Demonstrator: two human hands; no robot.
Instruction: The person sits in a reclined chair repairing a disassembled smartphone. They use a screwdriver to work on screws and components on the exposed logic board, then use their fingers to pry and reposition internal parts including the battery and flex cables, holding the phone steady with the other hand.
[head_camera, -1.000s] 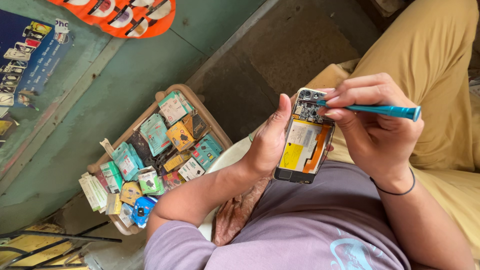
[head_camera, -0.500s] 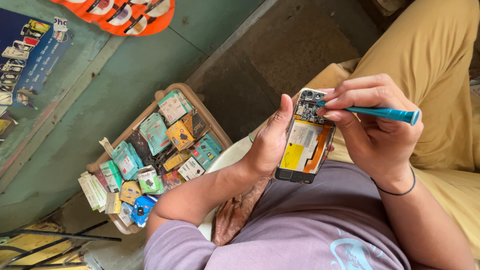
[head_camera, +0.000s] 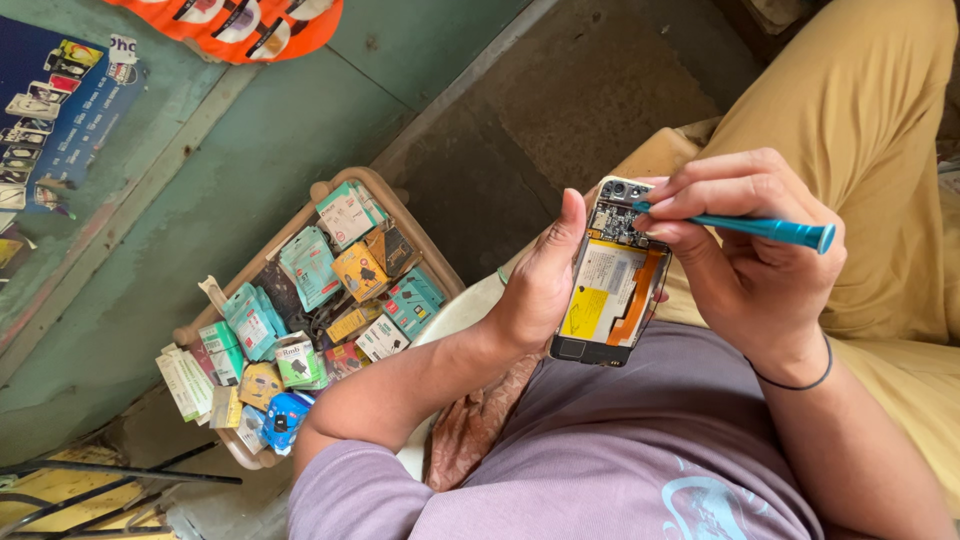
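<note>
My left hand (head_camera: 543, 280) grips an opened phone (head_camera: 610, 275) from its left side, back cover off, so the circuit board, battery label and an orange flex cable show. My right hand (head_camera: 745, 255) pinches a teal-handled screwdriver (head_camera: 760, 228) and holds its tip on the circuit board near the camera end of the phone. The phone is held above my lap, over a purple shirt (head_camera: 620, 460) and tan trousers (head_camera: 860, 130).
A beige tray (head_camera: 330, 190) filled with several small packaged accessories sits on the floor to the left. A green wall with a blue poster (head_camera: 60, 100) and an orange banner (head_camera: 250, 25) lies beyond it. Metal rods (head_camera: 110, 472) cross the lower left corner.
The right hand and the screwdriver have shifted slightly, with the tip staying on the top part of the phone's board. The left hand keeps the phone steady.
</note>
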